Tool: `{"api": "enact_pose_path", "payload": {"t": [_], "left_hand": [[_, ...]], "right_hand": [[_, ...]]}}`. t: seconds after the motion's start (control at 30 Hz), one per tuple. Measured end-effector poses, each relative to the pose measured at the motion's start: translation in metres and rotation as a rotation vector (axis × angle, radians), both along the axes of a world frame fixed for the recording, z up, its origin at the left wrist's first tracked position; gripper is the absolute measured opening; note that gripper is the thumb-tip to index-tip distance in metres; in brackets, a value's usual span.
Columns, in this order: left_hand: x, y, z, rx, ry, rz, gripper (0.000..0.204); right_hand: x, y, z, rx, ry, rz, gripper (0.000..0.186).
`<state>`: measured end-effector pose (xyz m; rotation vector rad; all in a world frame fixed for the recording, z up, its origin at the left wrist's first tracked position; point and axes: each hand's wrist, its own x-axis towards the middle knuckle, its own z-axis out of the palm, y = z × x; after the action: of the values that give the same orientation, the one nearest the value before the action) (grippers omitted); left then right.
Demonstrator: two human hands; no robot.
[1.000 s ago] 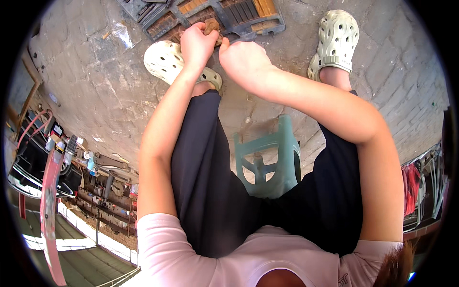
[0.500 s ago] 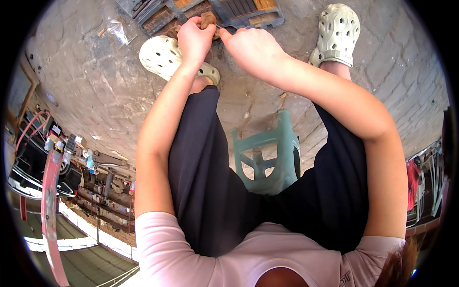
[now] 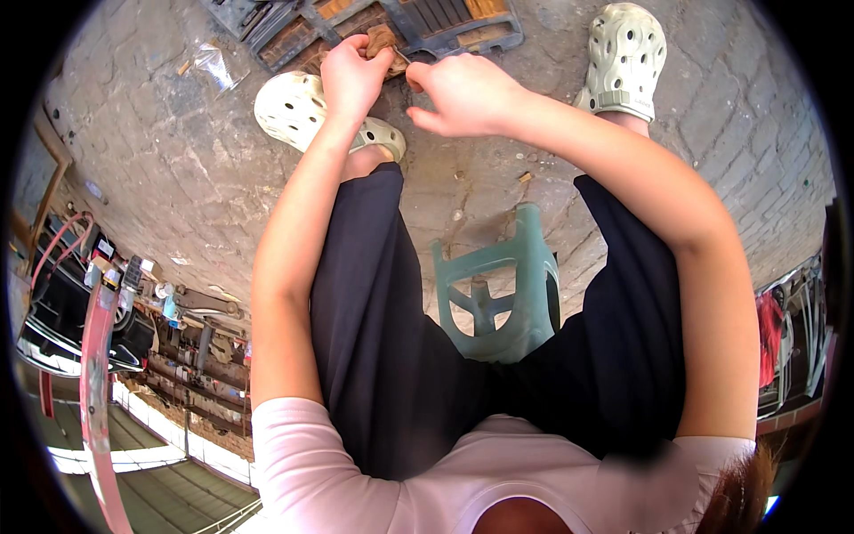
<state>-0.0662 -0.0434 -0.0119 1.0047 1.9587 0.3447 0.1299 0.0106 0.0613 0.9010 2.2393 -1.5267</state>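
Note:
At the top of the view my left hand (image 3: 352, 78) is closed, pinching a crumpled brown piece (image 3: 382, 39) that resembles a rag or paper. It hangs over the front edge of a black tool case (image 3: 485, 37), which has compartments with brown and dark contents. Just right of it is my right hand (image 3: 467, 96), its thumb spread away from the curled fingers and nothing visible in its grasp. The fingertips come close to the case edge. What lies directly beneath the left fingers is hidden.
My pale clogs (image 3: 627, 53) stand on the paved floor (image 3: 498, 182) on either side. A green plastic stool (image 3: 525, 267) is beneath me. Clear plastic wrapping (image 3: 216, 67) lies left of the case. Left are a pink post (image 3: 96, 374) and cluttered shelves (image 3: 200, 356).
My right hand has drawn slightly back from the left, and its thumb has opened away from the fingers. The left hand still pinches the brown piece. The view has shifted a little.

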Motion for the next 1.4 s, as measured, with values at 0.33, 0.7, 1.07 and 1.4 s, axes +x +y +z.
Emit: {"api": "enact_pose_path", "payload": {"t": [0.33,0.7,1.07,1.4], "left_hand": [[-0.006,0.01,0.01,-0.014,-0.051,-0.028,0.035],[-0.004,0.0,0.001,-0.073,-0.036,0.049,0.045],[0.008,0.012,0.026,-0.006,0.056,-0.161,0.029],[-0.013,0.007,0.01,0.202,-0.176,0.33,0.018]], "right_hand": [[-0.055,-0.006,0.013,0.026,-0.144,0.036,0.035],[-0.06,-0.001,0.022,0.054,-0.158,0.103,0.025],[-0.043,-0.017,0.01,0.1,-0.147,0.061,0.023],[-0.016,-0.008,-0.008,0.349,0.185,-0.062,0.023]]}}
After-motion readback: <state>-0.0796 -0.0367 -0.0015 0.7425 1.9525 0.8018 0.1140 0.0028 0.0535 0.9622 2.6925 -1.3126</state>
